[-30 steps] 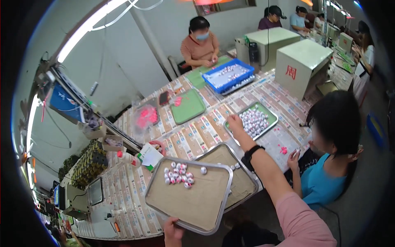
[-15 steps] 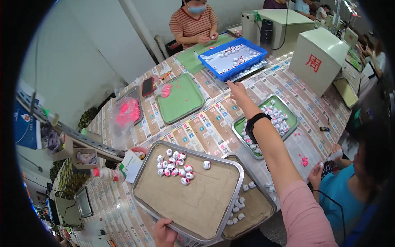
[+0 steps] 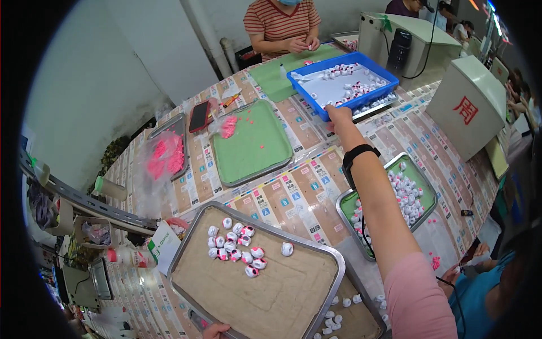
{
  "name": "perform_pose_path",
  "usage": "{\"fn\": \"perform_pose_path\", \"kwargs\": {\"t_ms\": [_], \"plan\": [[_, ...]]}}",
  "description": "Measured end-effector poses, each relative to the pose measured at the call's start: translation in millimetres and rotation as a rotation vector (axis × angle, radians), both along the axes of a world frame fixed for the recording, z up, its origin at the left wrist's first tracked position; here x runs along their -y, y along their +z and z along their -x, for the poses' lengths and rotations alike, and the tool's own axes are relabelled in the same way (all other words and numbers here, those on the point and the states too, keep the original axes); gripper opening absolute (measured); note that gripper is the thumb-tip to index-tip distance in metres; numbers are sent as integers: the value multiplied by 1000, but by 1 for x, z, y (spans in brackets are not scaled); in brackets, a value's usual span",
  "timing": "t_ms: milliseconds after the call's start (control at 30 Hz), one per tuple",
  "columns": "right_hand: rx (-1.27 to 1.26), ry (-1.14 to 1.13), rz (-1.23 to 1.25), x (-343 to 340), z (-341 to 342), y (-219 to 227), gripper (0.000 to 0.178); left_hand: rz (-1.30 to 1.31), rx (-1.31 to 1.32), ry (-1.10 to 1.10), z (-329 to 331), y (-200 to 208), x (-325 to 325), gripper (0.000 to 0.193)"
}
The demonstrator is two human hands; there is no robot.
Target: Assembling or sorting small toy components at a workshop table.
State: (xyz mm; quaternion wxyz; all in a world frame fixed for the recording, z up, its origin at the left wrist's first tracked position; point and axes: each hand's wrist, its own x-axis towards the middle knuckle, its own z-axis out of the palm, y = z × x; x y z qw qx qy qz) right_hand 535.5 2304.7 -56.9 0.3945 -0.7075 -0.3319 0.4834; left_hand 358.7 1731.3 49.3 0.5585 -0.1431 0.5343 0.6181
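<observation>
My left hand (image 3: 216,330) shows at the lower edge, thumb over the near rim of a metal tray (image 3: 186,248) lined with brown cloth. In this tilted tray lie several small white pieces with pink and black marks (image 3: 230,246) and one piece apart (image 3: 287,249). My right arm, with a black wristband, reaches far forward. My right hand (image 3: 340,117) is closed on the near rim of a blue plastic bin (image 3: 367,101), which holds white paper and many similar pieces. Its lower fingers are hidden.
A green-lined tray (image 3: 248,147) stands left of centre, beside a phone (image 3: 199,116) and pink pieces in a plastic bag (image 3: 166,155). Another green-lined tray (image 3: 426,217) full of white pieces is under my right arm. Co-workers sit across and at the right; a second brown tray (image 3: 367,308) lies below mine.
My right hand has moved from just short of the blue bin onto its near rim. The view has shifted; my left hand still holds the brown-lined tray, now lower in view.
</observation>
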Motion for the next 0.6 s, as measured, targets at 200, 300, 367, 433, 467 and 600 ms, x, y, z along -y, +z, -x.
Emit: {"fn": "perform_pose_path", "kwargs": {"t_ms": [200, 300, 367, 433, 467, 600], "plan": [[-337, -62, -128, -12, -25, -5, 23, -35, 22, 7, -4, -6, -17, 35], [-457, -143, -44, 31, -25, 20, 28, -34, 69, -22, 4, -13, -12, 39], [-472, -157, -83, 43, -48, 21, 25, -22, -19, -23, 2, -18, -17, 43], [-498, -161, -109, 59, -59, 27, 22, -101, 13, -43, 9, -32, -18, 48], [-530, -110, -101, 72, -61, 36, 18, -173, 42, -57, 13, -39, -16, 54], [-437, -2, -70, 123, -78, 63, 12, -228, 35, -90, 21, -45, -24, 53]]}}
